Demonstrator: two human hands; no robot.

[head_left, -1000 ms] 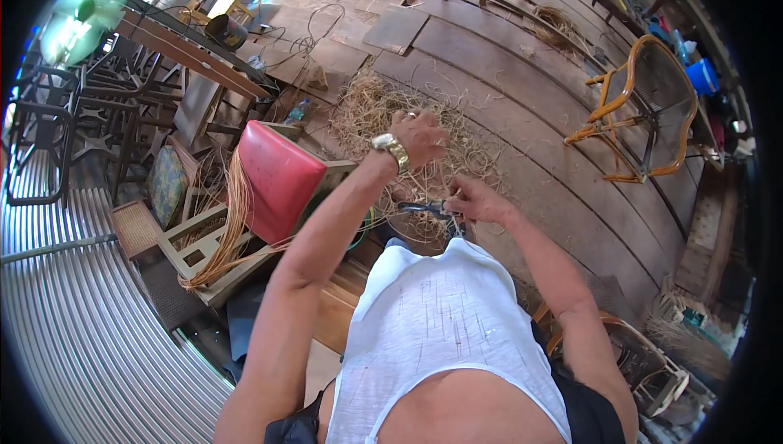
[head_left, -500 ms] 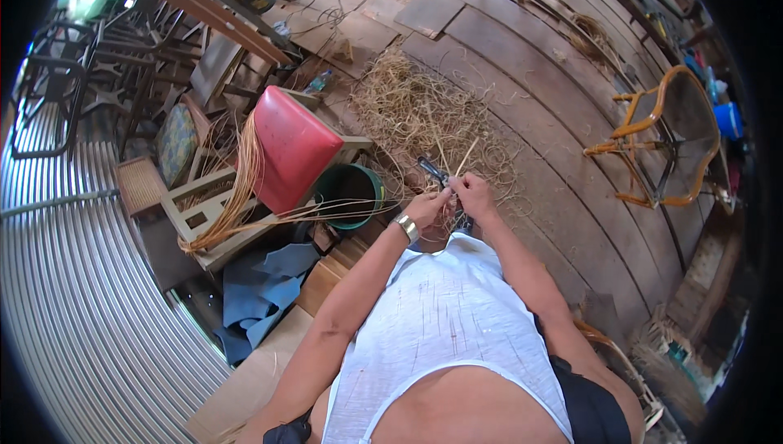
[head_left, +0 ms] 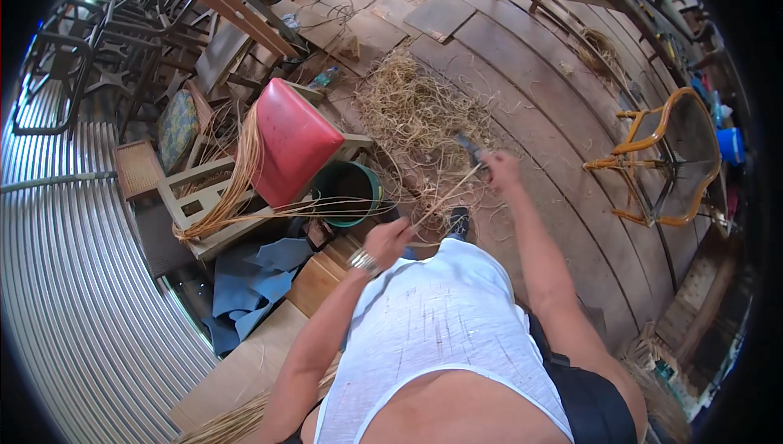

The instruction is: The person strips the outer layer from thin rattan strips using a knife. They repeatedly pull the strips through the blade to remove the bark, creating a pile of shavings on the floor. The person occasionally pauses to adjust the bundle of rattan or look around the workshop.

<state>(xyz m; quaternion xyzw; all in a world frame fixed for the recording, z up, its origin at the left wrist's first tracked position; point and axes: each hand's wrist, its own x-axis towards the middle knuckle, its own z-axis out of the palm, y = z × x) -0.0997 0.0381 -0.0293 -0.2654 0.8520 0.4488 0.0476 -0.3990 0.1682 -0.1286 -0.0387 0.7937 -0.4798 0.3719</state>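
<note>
My left hand, with a metal watch on its wrist, is closed on one end of a thin pale cane strip in front of my lap. The strip runs taut and slanting up to my right hand, held farther out to the right. That hand is closed round a small dark hand tool, which points up and left; motion blurs it, so its exact kind is unclear. Beyond both hands, a tangled heap of cane shavings covers the floor.
To the left, a red-cushioned chair lies tipped over, long cane strands draped across it. Beside it stands a dark green bucket. Blue sheet material lies nearer. A rattan-framed chair is at the right.
My hands have moved apart: the right outward to the right with the tool, the left back toward the lower left. The cane strip now stretches between them.
</note>
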